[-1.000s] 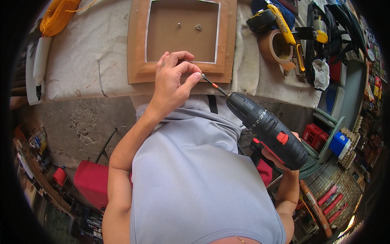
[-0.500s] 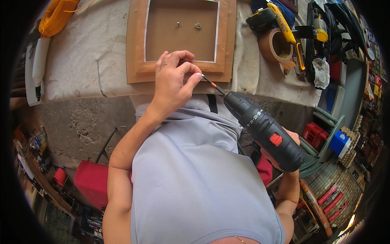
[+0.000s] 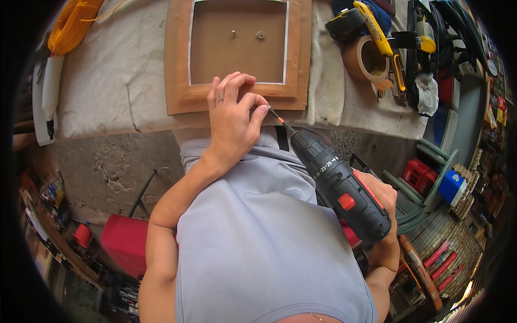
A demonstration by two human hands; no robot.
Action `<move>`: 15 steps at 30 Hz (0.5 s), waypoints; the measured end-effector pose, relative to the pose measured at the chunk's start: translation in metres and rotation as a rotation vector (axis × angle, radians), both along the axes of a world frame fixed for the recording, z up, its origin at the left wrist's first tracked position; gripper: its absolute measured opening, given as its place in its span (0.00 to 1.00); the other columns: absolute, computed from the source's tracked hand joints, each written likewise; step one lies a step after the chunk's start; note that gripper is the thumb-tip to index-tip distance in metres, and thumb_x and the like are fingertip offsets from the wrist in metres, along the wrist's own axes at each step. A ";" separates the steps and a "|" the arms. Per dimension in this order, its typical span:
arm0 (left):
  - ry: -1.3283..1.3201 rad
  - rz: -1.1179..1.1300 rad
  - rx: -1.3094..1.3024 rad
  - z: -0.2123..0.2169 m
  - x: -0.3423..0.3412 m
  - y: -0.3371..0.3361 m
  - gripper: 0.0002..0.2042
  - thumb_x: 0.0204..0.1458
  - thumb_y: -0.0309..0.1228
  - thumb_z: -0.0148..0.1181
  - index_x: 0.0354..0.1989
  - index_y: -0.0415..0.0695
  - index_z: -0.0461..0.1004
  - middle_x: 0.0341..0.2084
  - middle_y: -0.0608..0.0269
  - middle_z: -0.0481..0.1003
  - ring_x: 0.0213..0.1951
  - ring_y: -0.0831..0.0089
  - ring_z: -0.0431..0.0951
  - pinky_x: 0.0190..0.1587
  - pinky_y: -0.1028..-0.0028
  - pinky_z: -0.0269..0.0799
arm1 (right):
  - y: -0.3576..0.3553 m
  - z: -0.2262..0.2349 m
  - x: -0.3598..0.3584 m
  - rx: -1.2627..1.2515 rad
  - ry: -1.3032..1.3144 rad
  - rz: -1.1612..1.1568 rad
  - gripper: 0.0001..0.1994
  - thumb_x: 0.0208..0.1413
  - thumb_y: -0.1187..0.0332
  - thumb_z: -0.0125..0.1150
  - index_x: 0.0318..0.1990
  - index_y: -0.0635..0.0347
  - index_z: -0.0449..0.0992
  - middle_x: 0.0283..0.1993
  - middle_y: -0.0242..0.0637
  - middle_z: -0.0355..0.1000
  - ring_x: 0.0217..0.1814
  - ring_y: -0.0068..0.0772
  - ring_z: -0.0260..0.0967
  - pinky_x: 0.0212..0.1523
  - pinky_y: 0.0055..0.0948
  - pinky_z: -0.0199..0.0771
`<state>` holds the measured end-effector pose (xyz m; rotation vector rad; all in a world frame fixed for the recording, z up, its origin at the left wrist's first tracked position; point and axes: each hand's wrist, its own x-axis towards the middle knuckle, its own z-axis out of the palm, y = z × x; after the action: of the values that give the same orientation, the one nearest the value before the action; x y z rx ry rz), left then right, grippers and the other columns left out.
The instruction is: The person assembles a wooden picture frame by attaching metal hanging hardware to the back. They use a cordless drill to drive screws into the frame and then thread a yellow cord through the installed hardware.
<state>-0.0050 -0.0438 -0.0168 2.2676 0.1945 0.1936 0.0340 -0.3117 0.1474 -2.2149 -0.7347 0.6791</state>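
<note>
My right hand grips a black cordless drill with a red switch, tilted so its bit points up and left. At the tip of the orange-banded driver bit, the thumb and forefinger of my left hand pinch together. Something tiny may sit between them, but it is too small to make out. Both hands are by the near edge of a picture frame backed with brown tape, lying on the table. On its recessed backing rest a small screw and a small metal hanger.
A pale cloth covers the table. At the right lie a roll of brown tape, a yellow utility knife and a tape measure. Orange cord and a white marker-like tube lie at the left.
The drill's body has swung slightly left and down, showing more of my right hand. The bit's tip stays at my left fingers, which remain pinched. The view has shifted slightly.
</note>
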 end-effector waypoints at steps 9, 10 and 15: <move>0.010 0.041 0.012 -0.001 -0.003 -0.005 0.04 0.54 0.32 0.64 0.32 0.47 0.80 0.57 0.60 0.68 0.68 0.57 0.57 0.72 0.52 0.37 | 0.007 0.004 0.000 -0.070 -0.135 0.098 0.26 0.43 0.71 0.69 0.52 0.74 0.76 0.43 0.54 0.78 0.39 0.49 0.80 0.40 0.36 0.80; 0.007 0.042 0.016 -0.002 -0.004 -0.006 0.04 0.54 0.32 0.64 0.32 0.47 0.80 0.57 0.60 0.68 0.69 0.57 0.57 0.72 0.52 0.37 | 0.007 0.004 0.000 -0.067 -0.145 0.101 0.26 0.43 0.71 0.69 0.52 0.74 0.76 0.43 0.54 0.78 0.38 0.49 0.80 0.39 0.36 0.80; 0.008 0.063 0.014 -0.003 -0.006 -0.008 0.03 0.54 0.32 0.65 0.32 0.48 0.81 0.58 0.60 0.68 0.69 0.57 0.56 0.72 0.51 0.35 | 0.009 0.006 0.003 -0.068 -0.139 0.111 0.27 0.43 0.70 0.69 0.53 0.74 0.76 0.42 0.53 0.78 0.37 0.48 0.80 0.37 0.36 0.79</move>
<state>-0.0114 -0.0518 -0.0194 2.2784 0.2702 0.2194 0.0369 -0.3028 0.1538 -2.3144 -0.9231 0.6165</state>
